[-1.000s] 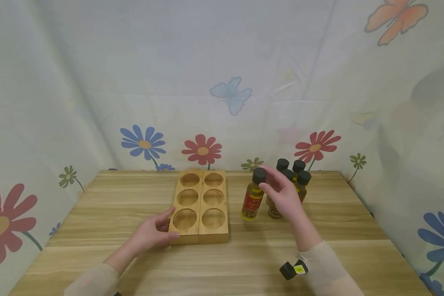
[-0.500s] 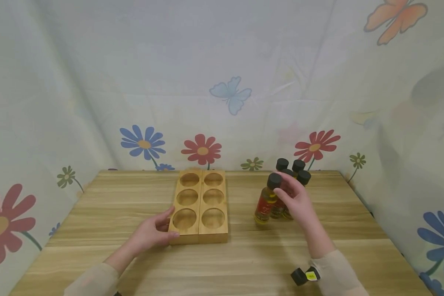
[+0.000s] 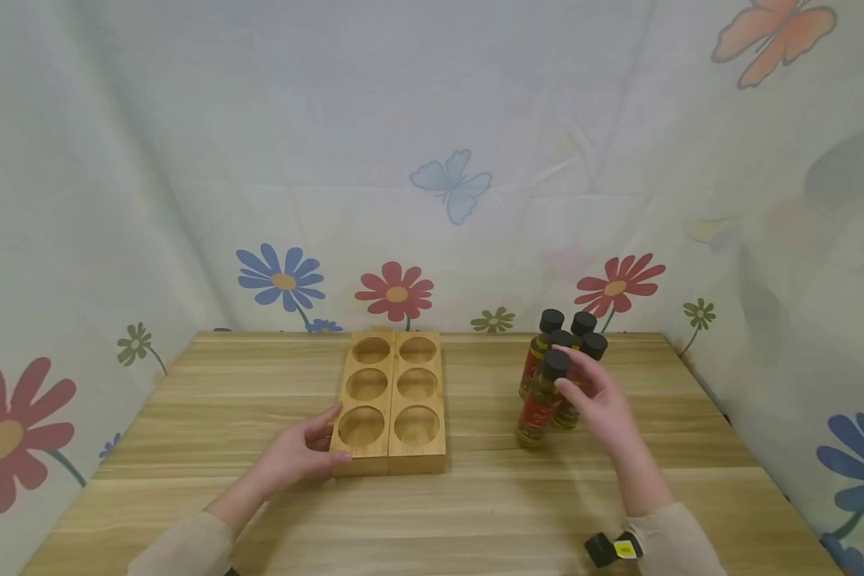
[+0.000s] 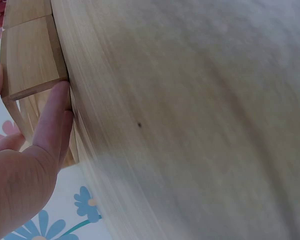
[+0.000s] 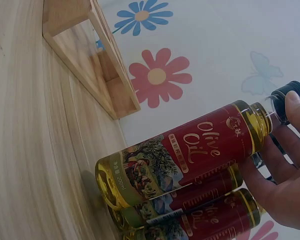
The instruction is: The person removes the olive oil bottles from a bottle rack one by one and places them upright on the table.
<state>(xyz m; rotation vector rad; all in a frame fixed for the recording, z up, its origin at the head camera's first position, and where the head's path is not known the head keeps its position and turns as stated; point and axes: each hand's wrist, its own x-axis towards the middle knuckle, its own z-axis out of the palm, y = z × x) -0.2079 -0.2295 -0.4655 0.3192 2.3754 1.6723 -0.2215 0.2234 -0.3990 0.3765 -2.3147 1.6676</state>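
Note:
My right hand (image 3: 599,404) holds an olive oil bottle (image 3: 538,410) by its neck, just under the black cap. Its red label (image 5: 190,150) faces the right wrist camera, and the bottle leans slightly in the head view. Whether its base touches the table cannot be told. Other olive oil bottles (image 3: 535,364) with black caps stand close behind it, partly hidden by the hand. My left hand (image 3: 298,450) grips the near left corner of a wooden holder (image 3: 390,464) with round wells. In the left wrist view, the thumb and fingers (image 4: 52,117) lie against the holder's sides.
Both pieces of the holder lie side by side on a wood-grain table (image 3: 259,384). A white curtain (image 3: 317,160) printed with flowers and butterflies hangs behind and beside the table. A black wrist device (image 3: 612,550) sits at my right sleeve.
The right hand has carried the bottle rightward and nearer to me, in front of the other bottles. My left hand and the wooden holder stay in place.

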